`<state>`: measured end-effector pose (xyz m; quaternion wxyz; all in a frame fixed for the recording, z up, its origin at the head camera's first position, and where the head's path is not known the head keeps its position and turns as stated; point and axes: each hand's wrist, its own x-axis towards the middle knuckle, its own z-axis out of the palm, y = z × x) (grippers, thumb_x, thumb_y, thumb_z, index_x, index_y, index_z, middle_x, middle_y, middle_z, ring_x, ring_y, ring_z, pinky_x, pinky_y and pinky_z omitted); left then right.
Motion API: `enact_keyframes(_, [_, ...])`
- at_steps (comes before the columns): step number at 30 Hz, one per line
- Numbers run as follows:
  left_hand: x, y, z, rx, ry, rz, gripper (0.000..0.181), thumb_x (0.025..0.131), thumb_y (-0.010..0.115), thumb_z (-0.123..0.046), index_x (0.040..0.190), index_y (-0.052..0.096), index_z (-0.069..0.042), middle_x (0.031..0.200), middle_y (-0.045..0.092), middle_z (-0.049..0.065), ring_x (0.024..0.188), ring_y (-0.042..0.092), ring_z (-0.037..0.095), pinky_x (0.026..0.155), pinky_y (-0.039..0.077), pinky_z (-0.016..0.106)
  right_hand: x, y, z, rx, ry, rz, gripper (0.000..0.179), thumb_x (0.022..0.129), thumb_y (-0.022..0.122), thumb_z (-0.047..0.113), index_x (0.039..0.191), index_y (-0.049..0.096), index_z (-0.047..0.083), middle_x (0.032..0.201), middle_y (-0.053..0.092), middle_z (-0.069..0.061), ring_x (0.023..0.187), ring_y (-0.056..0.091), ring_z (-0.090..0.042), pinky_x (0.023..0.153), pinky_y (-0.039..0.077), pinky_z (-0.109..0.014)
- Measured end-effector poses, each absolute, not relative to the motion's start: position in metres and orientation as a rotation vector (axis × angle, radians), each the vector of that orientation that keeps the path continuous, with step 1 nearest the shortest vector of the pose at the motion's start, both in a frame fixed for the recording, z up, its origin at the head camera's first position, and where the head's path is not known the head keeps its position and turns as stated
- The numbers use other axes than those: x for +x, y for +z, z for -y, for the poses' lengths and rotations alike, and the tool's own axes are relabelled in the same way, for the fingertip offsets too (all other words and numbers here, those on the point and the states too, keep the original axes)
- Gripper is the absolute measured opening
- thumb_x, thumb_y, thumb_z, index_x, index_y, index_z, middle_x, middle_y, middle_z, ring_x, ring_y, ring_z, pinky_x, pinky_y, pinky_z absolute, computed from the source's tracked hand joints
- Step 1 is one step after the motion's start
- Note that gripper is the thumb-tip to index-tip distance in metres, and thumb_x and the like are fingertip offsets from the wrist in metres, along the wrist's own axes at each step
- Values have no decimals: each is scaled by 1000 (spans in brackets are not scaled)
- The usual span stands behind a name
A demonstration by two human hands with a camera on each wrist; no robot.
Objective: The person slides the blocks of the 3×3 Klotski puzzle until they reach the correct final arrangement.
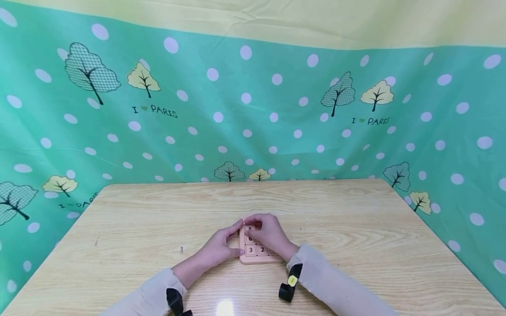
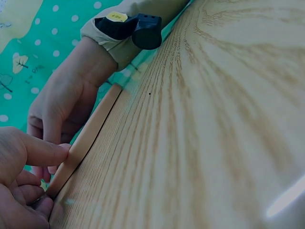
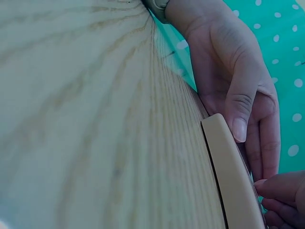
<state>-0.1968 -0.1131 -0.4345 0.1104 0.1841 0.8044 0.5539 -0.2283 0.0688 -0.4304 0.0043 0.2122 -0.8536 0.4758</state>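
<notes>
A pale wooden number slide puzzle (image 1: 261, 260) lies flat on the table, its tiles printed with dark digits; 8, 6, 3 and 2 show at its left side. My left hand (image 1: 218, 250) grips the puzzle's left edge, thumb by the near corner and fingers at the far corner. In the left wrist view its thumb (image 2: 59, 151) presses on the frame's side. My right hand (image 1: 272, 235) reaches over the tiles from the right and covers many of them. Its thumb and index finger arch around the 8 tile (image 1: 250, 228); I cannot tell whether they pinch it.
The wood-grain table (image 1: 379, 245) stretches out around the puzzle. Behind it hangs a green cloth (image 1: 245, 118) with white dots and printed trees. A black wrist camera on a strap (image 1: 290, 283) sits at my right cuff, close over the table.
</notes>
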Motion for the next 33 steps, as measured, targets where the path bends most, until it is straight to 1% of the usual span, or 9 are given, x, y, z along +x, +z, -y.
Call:
enact_keyframes(10, [-197, -435, 114, 528, 1646, -2347, 81, 76, 75, -4, 144, 32, 3, 148, 33, 19, 136, 31, 34, 112, 23, 47, -228, -431, -65, 637, 1454, 2666, 21, 80, 71, 4, 101, 71, 5, 97, 71, -5, 91, 63, -16, 81, 53, -29])
enact_keyframes(15, [-197, -434, 114, 539, 1643, -2340, 79, 77, 74, -4, 144, 32, 3, 149, 31, 18, 138, 27, 33, 112, 23, 46, -229, -432, -64, 620, 1436, 2669, 21, 78, 72, 3, 100, 71, 5, 95, 71, -5, 89, 63, -16, 80, 53, -28])
enact_keyframes(19, [-196, -433, 113, 549, 1651, -2329, 79, 77, 74, -4, 143, 31, 4, 150, 30, 18, 138, 26, 33, 113, 22, 46, -228, -431, -65, 613, 1424, 2664, 22, 78, 72, 3, 100, 71, 4, 95, 71, -6, 88, 63, -17, 79, 53, -27])
enact_keyframes(26, [-197, -433, 113, 559, 1655, -2320, 79, 77, 73, -4, 143, 31, 6, 149, 30, 19, 138, 26, 33, 113, 21, 46, -225, -428, -70, 586, 1427, 2675, 21, 79, 72, 3, 100, 70, 3, 97, 70, -7, 89, 63, -18, 79, 54, -29])
enact_keyframes(33, [-197, -434, 113, 538, 1645, -2329, 79, 77, 73, -3, 143, 31, 5, 150, 30, 18, 138, 26, 33, 113, 20, 46, -226, -430, -79, 565, 1387, 2694, 22, 78, 72, 3, 101, 70, 5, 97, 70, -5, 91, 62, -17, 82, 53, -31])
